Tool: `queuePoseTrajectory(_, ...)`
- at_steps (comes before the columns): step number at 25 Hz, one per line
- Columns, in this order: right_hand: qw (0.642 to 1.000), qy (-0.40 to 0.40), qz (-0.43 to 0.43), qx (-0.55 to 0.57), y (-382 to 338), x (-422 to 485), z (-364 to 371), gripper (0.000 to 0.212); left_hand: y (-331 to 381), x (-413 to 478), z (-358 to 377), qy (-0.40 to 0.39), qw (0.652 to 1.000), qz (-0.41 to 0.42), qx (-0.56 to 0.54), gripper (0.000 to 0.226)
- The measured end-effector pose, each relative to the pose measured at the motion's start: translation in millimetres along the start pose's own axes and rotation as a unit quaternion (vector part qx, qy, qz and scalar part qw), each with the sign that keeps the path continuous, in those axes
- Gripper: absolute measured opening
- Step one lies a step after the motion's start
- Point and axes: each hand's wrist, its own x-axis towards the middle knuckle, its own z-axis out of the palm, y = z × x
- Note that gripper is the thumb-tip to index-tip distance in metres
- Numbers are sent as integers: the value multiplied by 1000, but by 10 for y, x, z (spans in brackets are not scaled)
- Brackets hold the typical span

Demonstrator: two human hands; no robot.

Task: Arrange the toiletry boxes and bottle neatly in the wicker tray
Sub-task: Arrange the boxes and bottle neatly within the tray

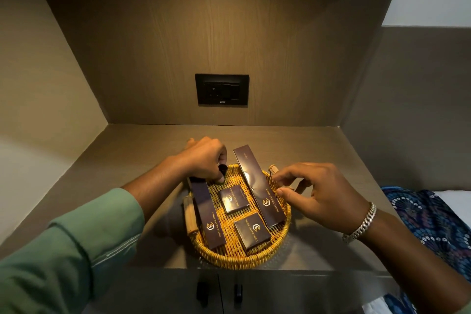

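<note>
A round wicker tray (230,257) sits at the counter's front edge. Inside lie two long dark brown boxes, one along the left (207,214) and one tilted at the right (257,183) whose far end sticks out over the rim. Two small square boxes rest between them, one in the middle (233,198) and one nearer me (251,231). My left hand (204,158) grips a small dark bottle (222,169) at the tray's far left. My right hand (313,191) has its thumb against the right long box, fingers spread over the tray's right handle.
The tray has wooden handles, left (190,216) and right (274,169). A black wall socket (221,89) is set in the wooden back panel. Cabinet door knobs (238,290) lie below the counter edge. Blue patterned fabric (428,219) lies at the right.
</note>
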Motion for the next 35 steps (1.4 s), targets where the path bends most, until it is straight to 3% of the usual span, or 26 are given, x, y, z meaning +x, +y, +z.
queuePoseTrajectory(5,999,23,-2,-22,88,73,-19,22,-25,-27,31,13,999,-25,-16,30)
queuePoseTrajectory(8,997,45,21,-50,175,125,37,21,-14,-118,-12,37,996,-41,-65,50)
queuePoseTrajectory(10,996,53,49,-53,231,142,69,20,-5,-266,-85,138,980,-59,-133,44)
queuePoseTrajectory(13,993,47,100,-27,340,152,120,17,-23,-673,-43,302,924,-122,-198,14)
queuePoseTrajectory(14,992,41,123,-6,381,149,140,14,-37,-821,34,304,915,-168,-205,16)
queuePoseTrajectory(16,984,34,168,43,447,151,187,11,-23,-1117,221,215,909,-268,-235,19)
queuePoseTrajectory(18,976,48,194,80,489,138,238,10,73,-1316,372,137,886,-315,-311,16)
queuePoseTrajectory(27,950,133,239,151,302,199,556,11,-78,-1284,426,227,794,-342,-448,8)
queuePoseTrajectory(31,937,152,272,159,200,431,688,8,-338,-1045,345,240,785,-340,-458,14)
queuePoseTrajectory(35,927,171,305,137,117,687,765,18,-575,-829,241,254,797,-313,-450,10)
